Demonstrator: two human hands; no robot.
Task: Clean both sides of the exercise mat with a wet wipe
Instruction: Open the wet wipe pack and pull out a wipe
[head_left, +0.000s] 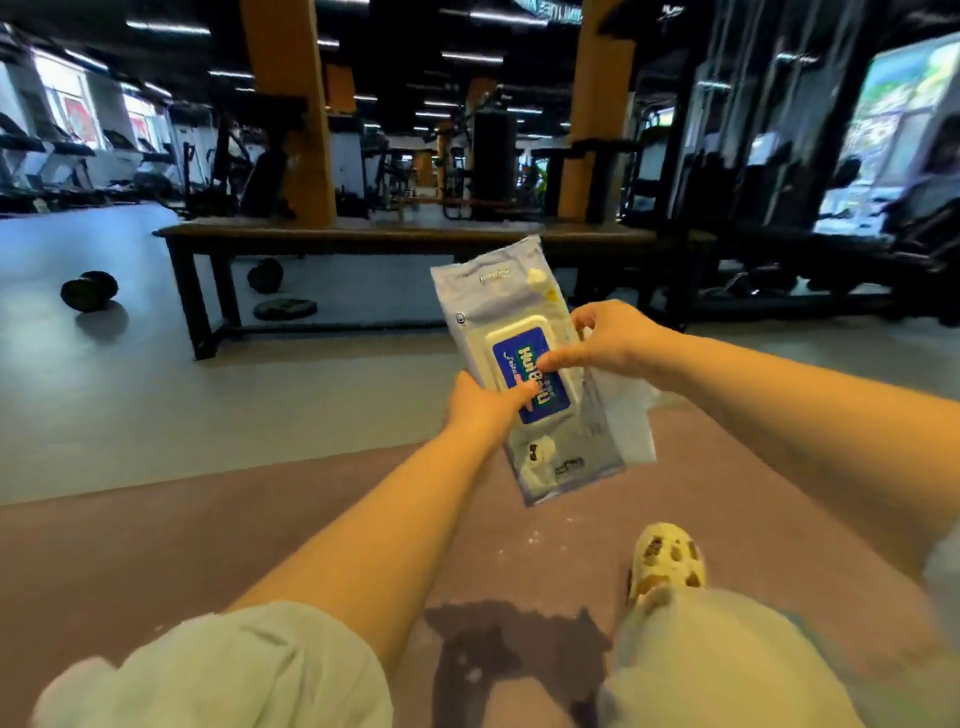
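A pale pack of wet wipes (511, 306) with a blue-labelled lid is held up in front of me. My left hand (480, 402) grips its left edge, thumb on the lid. My right hand (605, 338) holds a white wet wipe (626, 415) that hangs down beside the pack, while its thumb presses on the blue lid. Below lies the pinkish-brown exercise mat (270, 525), spread flat on the grey floor, with small white specks near my foot.
A long dark wooden bench (363, 236) stands across the floor beyond the mat. A dumbbell (88, 291) and weight plates (284, 309) lie on the floor at left. My shoe (667, 561) and knees are on the mat. Gym machines fill the right side and the background.
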